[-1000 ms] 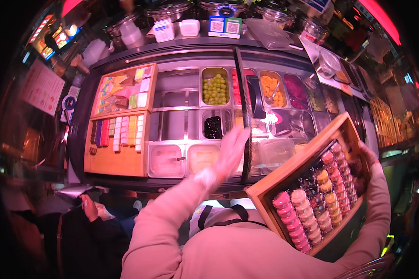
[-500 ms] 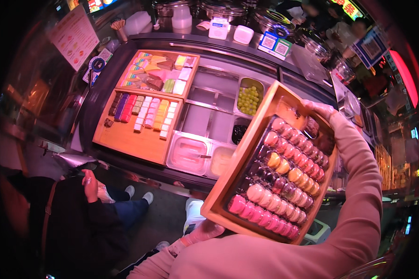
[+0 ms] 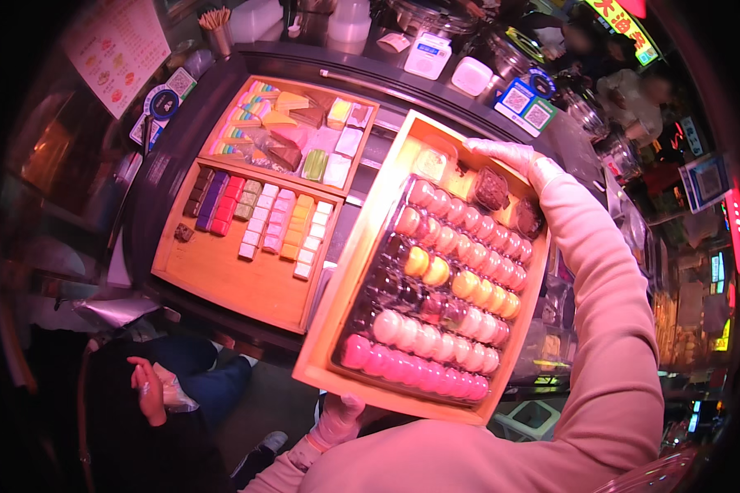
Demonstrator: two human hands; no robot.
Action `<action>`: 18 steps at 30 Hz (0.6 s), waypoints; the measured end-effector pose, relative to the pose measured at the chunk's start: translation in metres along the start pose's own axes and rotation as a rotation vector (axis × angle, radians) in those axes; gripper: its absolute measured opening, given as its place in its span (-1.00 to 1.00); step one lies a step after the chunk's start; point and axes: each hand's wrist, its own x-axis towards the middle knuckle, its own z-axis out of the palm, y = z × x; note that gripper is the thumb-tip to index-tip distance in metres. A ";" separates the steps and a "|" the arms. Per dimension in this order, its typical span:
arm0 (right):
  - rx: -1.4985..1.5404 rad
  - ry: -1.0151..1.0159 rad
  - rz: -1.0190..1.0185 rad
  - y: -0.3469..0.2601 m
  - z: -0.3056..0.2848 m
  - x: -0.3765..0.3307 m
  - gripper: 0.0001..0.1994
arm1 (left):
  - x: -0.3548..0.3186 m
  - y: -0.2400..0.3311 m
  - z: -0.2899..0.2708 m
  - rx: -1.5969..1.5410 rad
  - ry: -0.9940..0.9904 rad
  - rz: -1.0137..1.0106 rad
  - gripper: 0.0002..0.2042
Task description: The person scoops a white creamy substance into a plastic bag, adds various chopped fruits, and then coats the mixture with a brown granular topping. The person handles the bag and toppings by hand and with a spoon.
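Note:
A wooden tray (image 3: 315, 361) is held tilted between my two hands, above the right part of the counter. Rows of pink, yellow and dark macarons (image 3: 436, 345) fill a clear plastic insert inside it. Brown chunky pieces (image 3: 491, 189) and a small clear box (image 3: 430, 163) lie at the tray's far end. My right hand (image 3: 506, 154), in a thin glove, grips the far right corner. My left hand (image 3: 337, 419), also gloved, supports the near edge from below, its fingers partly hidden by the tray.
On the counter at left lie a wooden tray of cake slices (image 3: 284, 123) and one of coloured cubes (image 3: 238, 279). Behind stand code cards (image 3: 524, 107), a white box (image 3: 472, 76) and a stick holder (image 3: 216, 37). Another person's hand (image 3: 148, 390) is at lower left.
The macaron tray has moved left in the view, now covering the metal pans and green grapes seen before. Both hands keep their hold. The view has also shifted.

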 end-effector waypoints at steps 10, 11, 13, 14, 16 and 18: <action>0.008 -0.247 0.104 -0.029 0.066 0.093 -0.44 | 0.045 0.024 -0.038 -0.758 0.515 -0.054 -0.20; 0.049 -0.335 0.099 -0.030 0.081 0.102 -0.42 | 0.051 0.034 -0.052 -0.811 0.537 0.011 -0.20; -0.054 -0.363 -0.057 -0.029 0.100 0.107 -0.30 | 0.073 0.069 -0.066 -0.927 0.763 -0.004 -0.16; 0.065 -0.398 -0.465 0.003 0.104 0.155 -0.42 | 0.077 0.071 -0.078 -0.845 0.780 0.039 -0.17; 0.084 -0.473 -0.133 -0.020 0.138 0.111 -0.48 | 0.066 0.067 -0.105 -0.705 0.942 0.124 -0.20; 0.255 -0.533 -0.236 0.003 0.155 0.133 -0.49 | 0.033 0.095 -0.091 -0.485 1.102 0.092 -0.21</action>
